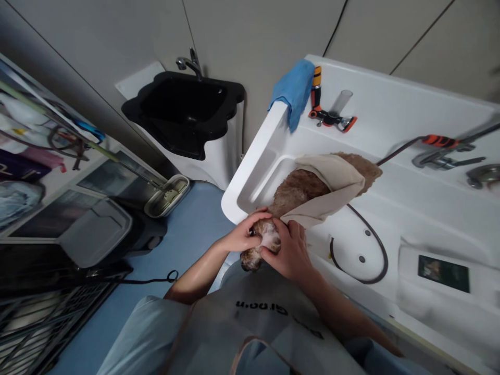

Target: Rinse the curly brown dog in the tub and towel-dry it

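Observation:
A brown, curly-haired dog [299,187] stands in the white tub with a beige cloth [336,179] draped over its back. Its head [269,234] points toward my apron at the tub's near rim, and white lather covers the top of it. My left hand [245,234] cups one side of the head, thumb on the lather. On the other side, my right hand [289,251] presses its thumb and fingers into the foamy fur. Both hands are curled around the head, partly hiding it.
The white tub [236,195] holds a dark hose [385,250]. A blue cloth [295,88] hangs over its corner beside an orange-black sprayer [326,115]. A metal tap [441,159] is at right. Leftward are a black sink [183,112], a bin [97,229] and a wire crate [58,317].

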Available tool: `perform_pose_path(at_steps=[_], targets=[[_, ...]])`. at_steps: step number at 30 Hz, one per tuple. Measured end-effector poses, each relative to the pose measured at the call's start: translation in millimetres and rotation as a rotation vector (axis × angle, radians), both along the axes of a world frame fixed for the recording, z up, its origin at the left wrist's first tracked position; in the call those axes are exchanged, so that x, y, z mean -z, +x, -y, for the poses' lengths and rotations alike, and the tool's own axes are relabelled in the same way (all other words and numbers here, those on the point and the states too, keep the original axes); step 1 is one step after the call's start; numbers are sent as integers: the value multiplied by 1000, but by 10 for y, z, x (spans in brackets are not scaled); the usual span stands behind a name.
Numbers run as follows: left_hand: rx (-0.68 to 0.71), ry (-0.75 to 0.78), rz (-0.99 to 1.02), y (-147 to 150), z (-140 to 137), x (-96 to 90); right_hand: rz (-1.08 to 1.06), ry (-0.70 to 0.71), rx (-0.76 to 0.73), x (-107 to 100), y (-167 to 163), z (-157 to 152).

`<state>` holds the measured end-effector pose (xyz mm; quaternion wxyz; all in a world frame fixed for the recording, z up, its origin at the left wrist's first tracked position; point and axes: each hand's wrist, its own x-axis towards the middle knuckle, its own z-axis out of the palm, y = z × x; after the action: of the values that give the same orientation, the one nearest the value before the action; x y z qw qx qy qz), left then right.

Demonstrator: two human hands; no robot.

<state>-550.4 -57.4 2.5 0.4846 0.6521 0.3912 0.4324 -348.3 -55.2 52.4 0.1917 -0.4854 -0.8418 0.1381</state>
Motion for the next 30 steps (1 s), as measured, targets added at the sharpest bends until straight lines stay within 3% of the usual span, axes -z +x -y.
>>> perform_pose_path(at_steps=[10,21,30], targets=[[-37,-15,9,38,-1,6,-10,-7,-1,0,-2,-18],[13,-47,70,-17,-48,52,-8,-2,13,-11,-19,-20],[12,-31,23,-5,-51,-16,-13,-7,26,-3,-29,-25]])
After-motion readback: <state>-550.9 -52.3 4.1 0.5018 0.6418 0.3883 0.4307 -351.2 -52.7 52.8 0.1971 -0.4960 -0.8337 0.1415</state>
